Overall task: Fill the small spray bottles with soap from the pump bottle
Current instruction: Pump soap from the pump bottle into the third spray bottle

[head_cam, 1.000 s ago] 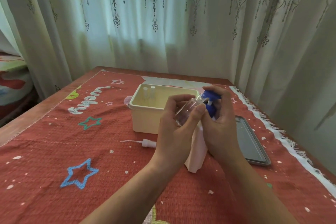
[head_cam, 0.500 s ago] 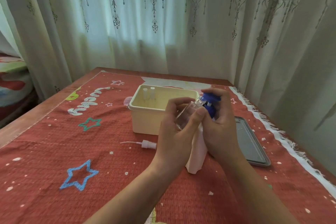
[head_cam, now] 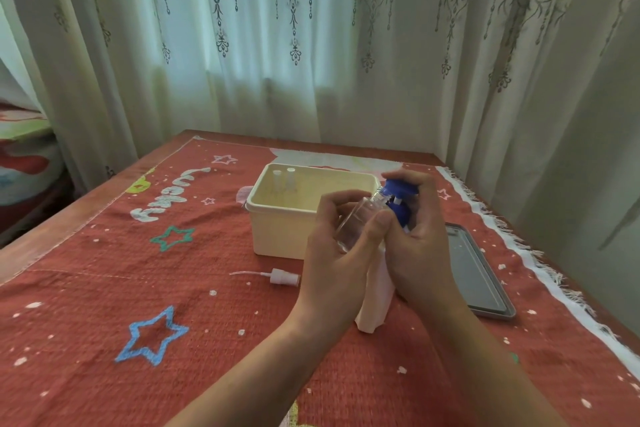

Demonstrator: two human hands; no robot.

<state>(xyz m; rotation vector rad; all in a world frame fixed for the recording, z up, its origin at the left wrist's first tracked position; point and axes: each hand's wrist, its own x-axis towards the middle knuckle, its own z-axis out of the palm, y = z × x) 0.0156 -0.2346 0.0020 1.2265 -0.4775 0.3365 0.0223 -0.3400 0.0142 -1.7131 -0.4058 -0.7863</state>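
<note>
My left hand [head_cam: 341,253] grips a small clear spray bottle [head_cam: 360,218], tilted with its open mouth up against the nozzle of the blue pump head [head_cam: 398,196]. My right hand [head_cam: 420,239] curls round that blue pump head from above and the right. The pump bottle's pale pink body [head_cam: 375,298] stands on the red cloth, mostly hidden behind both hands. A white spray cap with its thin tube [head_cam: 282,277] lies loose on the cloth to the left. Two more small spray bottles [head_cam: 284,178] stand in the back left corner of the cream box [head_cam: 277,229].
A grey tray-like lid [head_cam: 481,284] lies flat to the right of my hands. The red star-patterned cloth [head_cam: 138,288] covers the wooden table. Curtains [head_cam: 311,45] hang close behind the table and along its right side.
Both hands keep the same hold. The blue pump head has risen slightly between the frames; the small bottle stays tilted at the nozzle.
</note>
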